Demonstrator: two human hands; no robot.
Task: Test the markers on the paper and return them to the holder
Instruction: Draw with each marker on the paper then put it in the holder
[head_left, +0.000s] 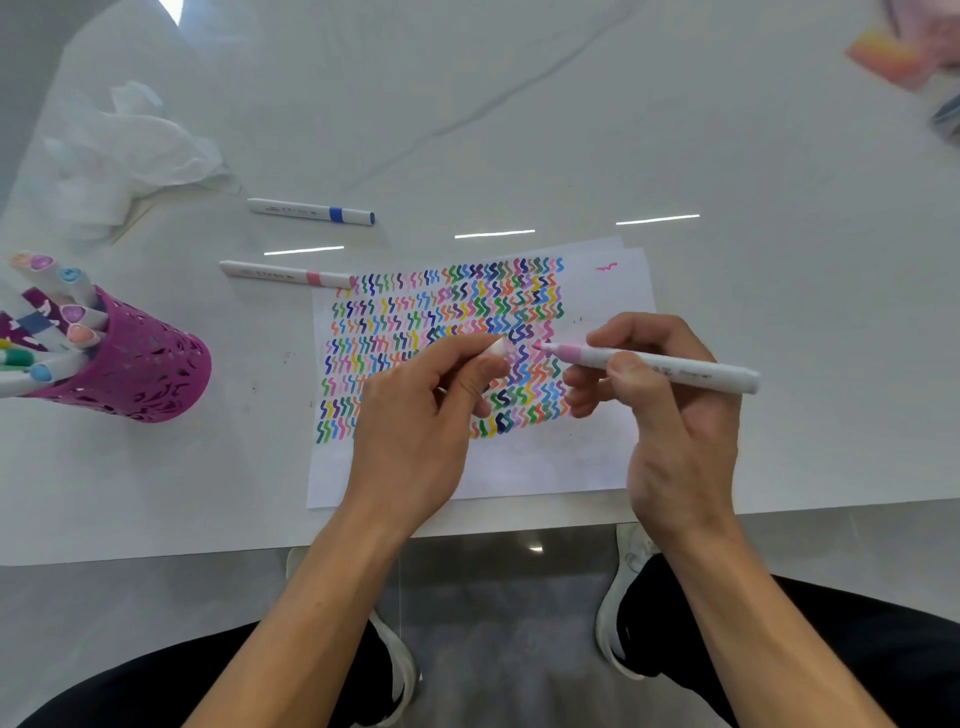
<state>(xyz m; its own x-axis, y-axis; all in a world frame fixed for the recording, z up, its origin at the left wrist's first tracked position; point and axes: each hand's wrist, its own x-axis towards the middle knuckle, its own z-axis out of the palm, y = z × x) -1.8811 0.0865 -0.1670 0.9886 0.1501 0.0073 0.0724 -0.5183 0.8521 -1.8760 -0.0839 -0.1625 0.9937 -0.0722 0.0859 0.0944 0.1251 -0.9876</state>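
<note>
Both hands work above the paper (587, 467): right hand (675, 415) grips the uncapped pink marker (675, 364), left hand (415, 421) pinches its cap (500, 349) close by, seemingly ready to recap.

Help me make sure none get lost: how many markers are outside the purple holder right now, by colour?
Blue: 1, the blue marker lying loose.
Pink: 2, the loose pink marker by the paper and the uncapped pink marker in the right hand.
Total: 3.

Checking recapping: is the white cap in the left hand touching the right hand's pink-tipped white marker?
Apart. Head view shows scribbled paper between white cap and marker tip.
</note>
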